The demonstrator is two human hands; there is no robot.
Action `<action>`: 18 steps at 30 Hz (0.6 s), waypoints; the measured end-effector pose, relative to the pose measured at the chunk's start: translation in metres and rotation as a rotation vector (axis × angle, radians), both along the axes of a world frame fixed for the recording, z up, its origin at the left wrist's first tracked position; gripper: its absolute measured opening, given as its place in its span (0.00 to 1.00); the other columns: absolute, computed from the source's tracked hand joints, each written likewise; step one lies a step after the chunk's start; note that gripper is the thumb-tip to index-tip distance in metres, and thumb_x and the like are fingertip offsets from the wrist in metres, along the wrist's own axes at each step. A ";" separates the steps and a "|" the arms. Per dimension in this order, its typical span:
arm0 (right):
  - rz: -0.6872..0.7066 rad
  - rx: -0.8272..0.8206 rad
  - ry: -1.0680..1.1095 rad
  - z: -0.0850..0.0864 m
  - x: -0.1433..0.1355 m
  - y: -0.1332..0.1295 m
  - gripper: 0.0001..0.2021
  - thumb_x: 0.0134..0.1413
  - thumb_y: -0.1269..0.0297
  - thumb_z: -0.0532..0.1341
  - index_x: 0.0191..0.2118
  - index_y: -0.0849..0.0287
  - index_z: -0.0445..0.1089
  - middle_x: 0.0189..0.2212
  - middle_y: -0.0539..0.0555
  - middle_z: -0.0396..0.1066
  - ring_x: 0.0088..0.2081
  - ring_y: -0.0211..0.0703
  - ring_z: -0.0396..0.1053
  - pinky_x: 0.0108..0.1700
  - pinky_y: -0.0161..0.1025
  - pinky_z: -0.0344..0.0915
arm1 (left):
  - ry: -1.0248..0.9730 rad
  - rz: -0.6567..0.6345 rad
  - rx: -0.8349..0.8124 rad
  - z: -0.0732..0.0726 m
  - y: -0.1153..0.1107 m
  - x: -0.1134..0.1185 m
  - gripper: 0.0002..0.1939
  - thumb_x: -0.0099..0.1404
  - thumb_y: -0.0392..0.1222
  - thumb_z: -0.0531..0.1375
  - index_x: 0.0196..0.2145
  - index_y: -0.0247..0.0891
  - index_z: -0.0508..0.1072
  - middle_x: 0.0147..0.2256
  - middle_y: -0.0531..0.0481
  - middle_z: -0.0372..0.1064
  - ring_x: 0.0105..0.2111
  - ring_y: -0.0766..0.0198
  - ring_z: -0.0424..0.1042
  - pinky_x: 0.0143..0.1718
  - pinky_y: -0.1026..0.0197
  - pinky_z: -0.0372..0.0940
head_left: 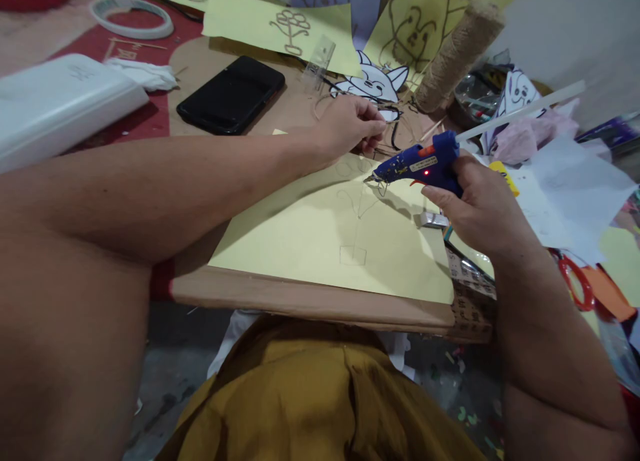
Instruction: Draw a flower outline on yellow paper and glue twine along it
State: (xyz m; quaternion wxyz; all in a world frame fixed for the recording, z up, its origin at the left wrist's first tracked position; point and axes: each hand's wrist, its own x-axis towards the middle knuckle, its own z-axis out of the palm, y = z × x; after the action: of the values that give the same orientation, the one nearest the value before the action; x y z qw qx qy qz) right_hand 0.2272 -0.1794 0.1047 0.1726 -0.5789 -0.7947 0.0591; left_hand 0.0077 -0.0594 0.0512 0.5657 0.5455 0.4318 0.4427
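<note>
My right hand [480, 204] is wrapped round a blue glue gun [420, 165] with a red light lit on its side and a long glue stick out of its back. The gun's nozzle points left, over a yellow sheet [295, 241] that bears a faint pencil drawing with a small rectangle at the bottom. My left hand [353, 124] is above the sheet's far edge, its fingers pinched together. Whatever they hold is too small to make out. A white eraser-like block [433, 219] lies by the sheet's right edge.
Behind my left arm lie a black phone [233, 95], a white case [60, 104] and a tape roll [131, 17]. At the back are a twine spool [457, 57], a fox cutout [373, 81] and yellow drawings [280, 31]. Red-handled scissors [575, 281] lie right.
</note>
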 end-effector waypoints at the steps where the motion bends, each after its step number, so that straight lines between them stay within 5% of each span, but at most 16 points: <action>1: 0.005 -0.016 0.000 0.001 -0.001 0.000 0.17 0.65 0.54 0.64 0.55 0.55 0.74 0.55 0.68 0.83 0.54 0.69 0.79 0.56 0.59 0.74 | 0.002 0.003 0.002 0.000 0.000 0.000 0.18 0.79 0.28 0.64 0.28 0.35 0.74 0.26 0.54 0.72 0.22 0.74 0.69 0.31 0.69 0.63; 8: 0.022 -0.035 0.001 0.006 -0.004 -0.001 0.09 0.65 0.59 0.65 0.48 0.51 0.69 0.53 0.67 0.83 0.56 0.71 0.79 0.57 0.60 0.75 | -0.017 0.000 -0.004 -0.003 0.003 0.001 0.17 0.79 0.27 0.64 0.30 0.36 0.74 0.27 0.54 0.73 0.23 0.73 0.70 0.33 0.68 0.66; 18: 0.004 -0.034 0.025 0.002 -0.005 0.004 0.09 0.64 0.58 0.64 0.43 0.49 0.63 0.52 0.69 0.83 0.55 0.69 0.79 0.56 0.60 0.74 | -0.017 -0.005 -0.008 -0.006 0.006 0.000 0.16 0.79 0.30 0.65 0.30 0.34 0.76 0.29 0.54 0.72 0.26 0.73 0.73 0.39 0.65 0.70</action>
State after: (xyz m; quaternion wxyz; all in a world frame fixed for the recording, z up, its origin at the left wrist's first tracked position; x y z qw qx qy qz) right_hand 0.2220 -0.1758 0.1072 0.1729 -0.5794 -0.7924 0.0802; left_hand 0.0081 -0.0531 0.0448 0.5726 0.5405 0.4275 0.4441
